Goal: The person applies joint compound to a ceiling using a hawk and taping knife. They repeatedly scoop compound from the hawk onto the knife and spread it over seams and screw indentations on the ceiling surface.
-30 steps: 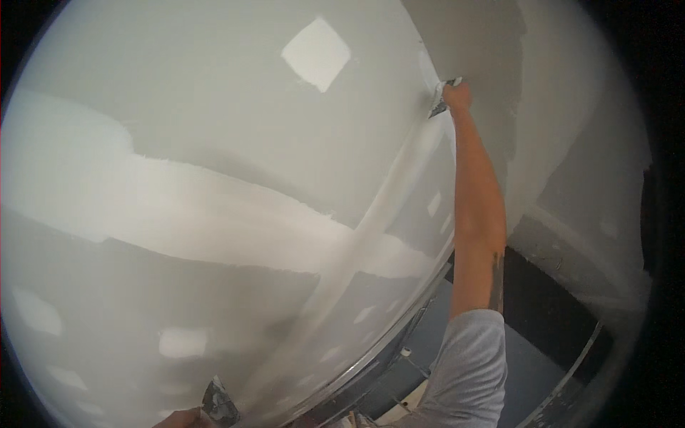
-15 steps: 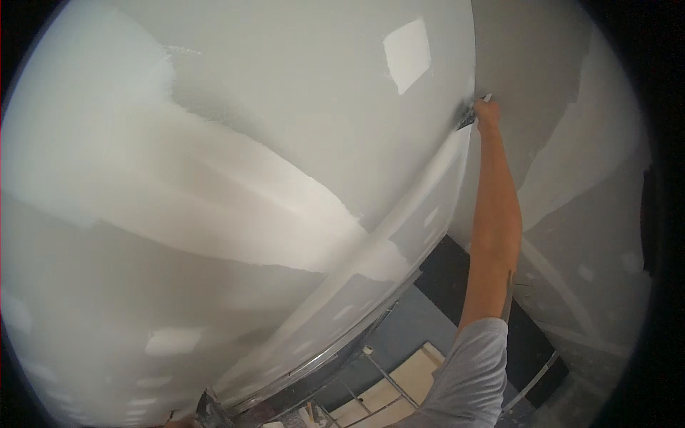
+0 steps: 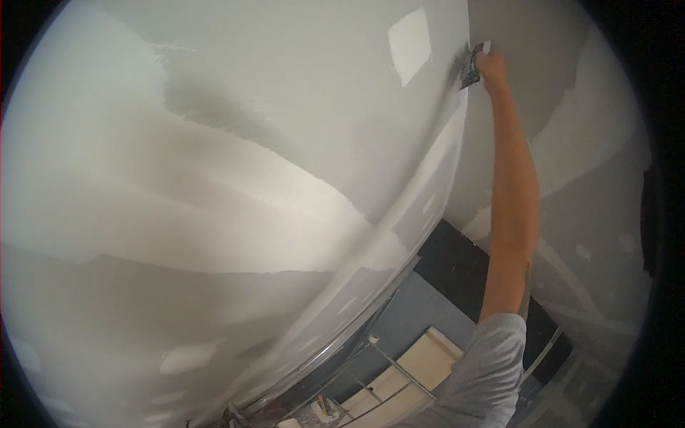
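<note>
Free pass: flat run along the large grey plasterboard surface with white filler bands (image 3: 300, 85), left of its right edge. Near the top of that edge, right hand (image 3: 492, 65) gripping a dark-smeared, flat metal filling knife (image 3: 470, 68) blocks the corner. Adjoining grey board (image 3: 528, 50) limits travel right; bare forearm (image 3: 515, 185) crosses in front. Thin metal-tube frame (image 3: 403, 369) obstructs beyond the lower right edge, gaps between bars.
</note>
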Demonstrator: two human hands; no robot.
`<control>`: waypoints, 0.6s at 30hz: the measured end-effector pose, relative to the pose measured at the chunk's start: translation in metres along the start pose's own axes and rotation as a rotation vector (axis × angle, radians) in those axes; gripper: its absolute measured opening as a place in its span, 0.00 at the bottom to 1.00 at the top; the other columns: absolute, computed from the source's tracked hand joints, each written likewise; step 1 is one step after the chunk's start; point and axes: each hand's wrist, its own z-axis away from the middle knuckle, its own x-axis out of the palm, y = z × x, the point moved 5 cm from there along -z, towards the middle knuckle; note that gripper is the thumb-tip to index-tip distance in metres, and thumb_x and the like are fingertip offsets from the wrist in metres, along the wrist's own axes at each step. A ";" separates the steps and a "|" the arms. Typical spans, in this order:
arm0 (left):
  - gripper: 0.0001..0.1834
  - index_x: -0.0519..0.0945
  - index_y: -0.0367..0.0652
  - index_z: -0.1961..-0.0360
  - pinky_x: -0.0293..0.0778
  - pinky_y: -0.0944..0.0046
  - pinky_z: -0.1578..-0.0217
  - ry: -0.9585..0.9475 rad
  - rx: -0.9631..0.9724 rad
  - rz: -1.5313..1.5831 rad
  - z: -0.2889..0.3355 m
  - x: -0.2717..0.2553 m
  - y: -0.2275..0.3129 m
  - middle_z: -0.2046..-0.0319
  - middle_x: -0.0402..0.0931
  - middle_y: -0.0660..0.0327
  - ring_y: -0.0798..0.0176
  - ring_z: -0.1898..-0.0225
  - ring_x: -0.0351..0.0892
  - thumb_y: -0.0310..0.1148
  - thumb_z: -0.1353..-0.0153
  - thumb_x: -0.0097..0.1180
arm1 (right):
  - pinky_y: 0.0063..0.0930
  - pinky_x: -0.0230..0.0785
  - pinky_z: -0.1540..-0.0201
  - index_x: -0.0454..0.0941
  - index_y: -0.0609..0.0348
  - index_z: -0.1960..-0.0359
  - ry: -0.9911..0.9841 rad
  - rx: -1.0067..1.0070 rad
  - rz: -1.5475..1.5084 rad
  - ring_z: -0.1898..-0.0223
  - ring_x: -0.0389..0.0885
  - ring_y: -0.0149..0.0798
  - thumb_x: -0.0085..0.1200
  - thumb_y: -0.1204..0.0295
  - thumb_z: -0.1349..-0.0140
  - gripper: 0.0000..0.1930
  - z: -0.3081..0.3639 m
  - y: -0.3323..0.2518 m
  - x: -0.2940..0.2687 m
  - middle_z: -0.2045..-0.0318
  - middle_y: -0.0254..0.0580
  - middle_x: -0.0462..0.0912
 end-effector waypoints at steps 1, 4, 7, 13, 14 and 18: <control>0.29 0.69 0.42 0.36 0.55 0.60 0.31 0.000 0.002 -0.006 -0.011 0.009 0.009 0.34 0.63 0.57 0.56 0.32 0.57 0.42 0.37 0.51 | 0.41 0.70 0.61 0.76 0.78 0.66 0.005 0.003 0.002 0.64 0.79 0.44 0.53 0.72 0.49 0.16 0.002 0.020 -0.005 0.64 0.54 0.82; 0.29 0.68 0.43 0.35 0.49 0.58 0.29 -0.079 0.056 -0.049 -0.050 0.050 0.004 0.33 0.63 0.58 0.56 0.29 0.52 0.43 0.36 0.49 | 0.39 0.69 0.63 0.77 0.77 0.67 0.293 -0.017 -0.009 0.66 0.76 0.40 0.53 0.72 0.47 0.14 0.009 0.103 -0.046 0.67 0.52 0.81; 0.27 0.69 0.43 0.36 0.46 0.57 0.28 0.174 0.479 -0.677 -0.067 0.098 0.020 0.34 0.63 0.57 0.55 0.29 0.52 0.40 0.35 0.47 | 0.38 0.70 0.65 0.78 0.74 0.70 0.093 0.189 0.046 0.70 0.78 0.41 0.54 0.72 0.46 0.12 0.057 0.183 -0.050 0.73 0.50 0.81; 0.24 0.73 0.39 0.42 0.49 0.59 0.30 0.445 0.683 -1.113 -0.082 0.144 0.106 0.37 0.68 0.55 0.53 0.32 0.56 0.40 0.36 0.48 | 0.39 0.71 0.66 0.78 0.73 0.70 0.061 0.216 0.199 0.73 0.78 0.41 0.56 0.72 0.48 0.12 0.047 0.303 -0.049 0.72 0.49 0.82; 0.24 0.74 0.40 0.42 0.50 0.59 0.30 0.225 0.582 -0.953 -0.056 0.089 0.079 0.38 0.69 0.54 0.54 0.33 0.58 0.39 0.37 0.49 | 0.40 0.71 0.65 0.79 0.73 0.69 0.072 0.272 0.232 0.71 0.78 0.42 0.56 0.71 0.48 0.12 0.070 0.303 -0.028 0.71 0.51 0.82; 0.26 0.74 0.40 0.42 0.56 0.58 0.32 0.159 0.420 -0.511 -0.045 0.097 0.072 0.38 0.68 0.53 0.54 0.36 0.64 0.37 0.40 0.53 | 0.41 0.71 0.61 0.78 0.73 0.66 0.156 0.256 0.136 0.66 0.79 0.45 0.55 0.71 0.49 0.14 0.061 0.274 -0.003 0.67 0.54 0.82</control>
